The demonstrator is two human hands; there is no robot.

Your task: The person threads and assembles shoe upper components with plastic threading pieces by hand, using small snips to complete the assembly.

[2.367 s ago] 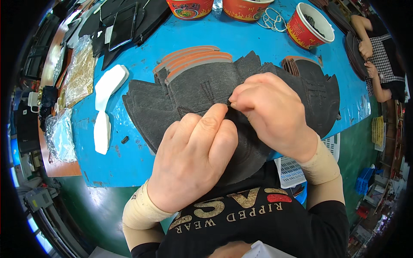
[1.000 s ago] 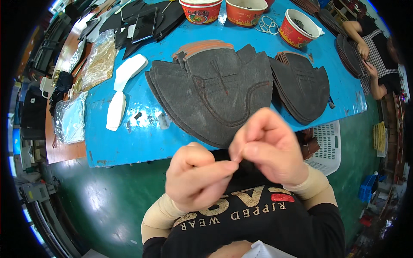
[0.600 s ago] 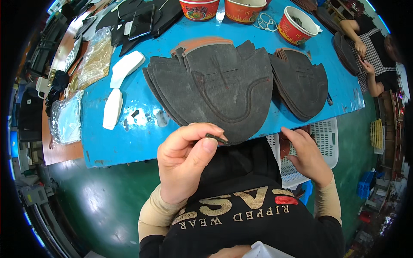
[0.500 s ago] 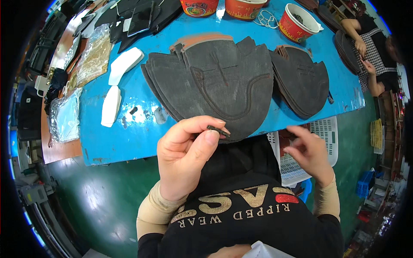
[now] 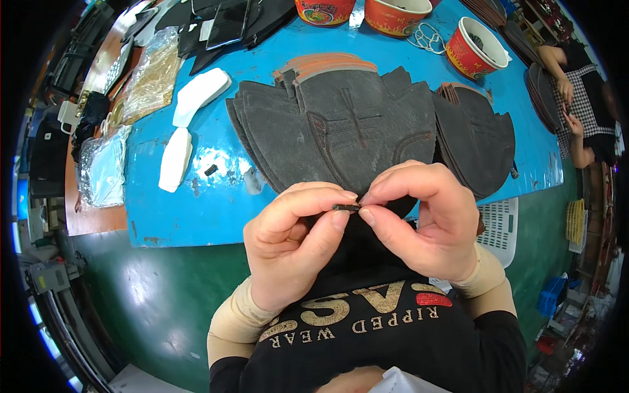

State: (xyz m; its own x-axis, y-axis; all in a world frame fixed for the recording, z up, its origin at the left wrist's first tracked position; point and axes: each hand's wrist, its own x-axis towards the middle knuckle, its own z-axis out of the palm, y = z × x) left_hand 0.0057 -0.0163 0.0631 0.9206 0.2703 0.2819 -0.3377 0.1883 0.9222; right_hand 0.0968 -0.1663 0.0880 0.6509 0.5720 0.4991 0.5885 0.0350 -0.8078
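Observation:
A small, narrow black strip [image 5: 346,207] is pinched between both hands above the near table edge. My left hand [image 5: 288,239] grips it between thumb and forefinger from the left. From the right, the thumb and forefinger of my right hand [image 5: 429,216] close on its other end. What exactly the strip is cannot be made out. Just beyond the hands lies a stack of dark grey, stitched panels [image 5: 367,124] with reddish-brown upper edges. A second, smaller stack of dark panels [image 5: 478,141] sits to its right.
The blue table [image 5: 196,226] also bears white curved pieces [image 5: 200,97], another small black bit [image 5: 210,170], a phone [image 5: 228,25] and red paper tubs [image 5: 477,49]. A white plastic basket [image 5: 501,232] stands below at right. A co-worker's hands [image 5: 569,108] are at the far right.
My right hand has come in from the right and now pinches the strip's free end. The left hand keeps its pinch. The whole view has shifted slightly.

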